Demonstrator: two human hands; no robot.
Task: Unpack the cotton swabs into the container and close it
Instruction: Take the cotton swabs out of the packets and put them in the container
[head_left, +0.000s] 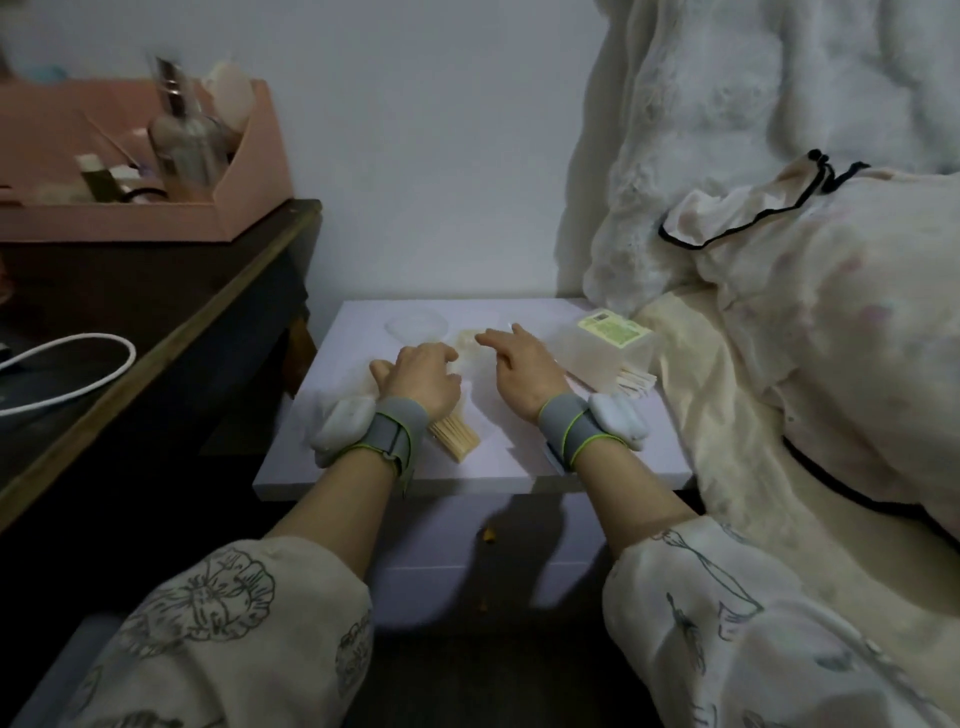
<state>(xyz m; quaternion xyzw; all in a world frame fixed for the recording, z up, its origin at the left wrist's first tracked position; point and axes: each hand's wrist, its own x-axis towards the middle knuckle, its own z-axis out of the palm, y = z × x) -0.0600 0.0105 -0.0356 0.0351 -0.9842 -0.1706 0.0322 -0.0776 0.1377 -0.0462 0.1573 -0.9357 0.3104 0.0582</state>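
On the pale lilac bedside table (498, 462) my left hand (422, 382) grips a bundle of wooden-stick cotton swabs (456, 439); the stick ends poke out under my wrist and the cotton tips (466, 341) show past my knuckles. My right hand (519, 366) lies beside it, its loosely stretched fingers reaching to the cotton tips. I cannot tell whether they pinch anything. A clear round container (415, 325) stands just behind my left hand. A second pack of swabs with a green label (608, 338) lies at the table's right.
A dark desk (156, 332) stands to the left, with a pink organiser box (249, 171) of bottles and a white cable (78, 364). Cream bedding (805, 338) presses against the table's right edge. A wall is close behind.
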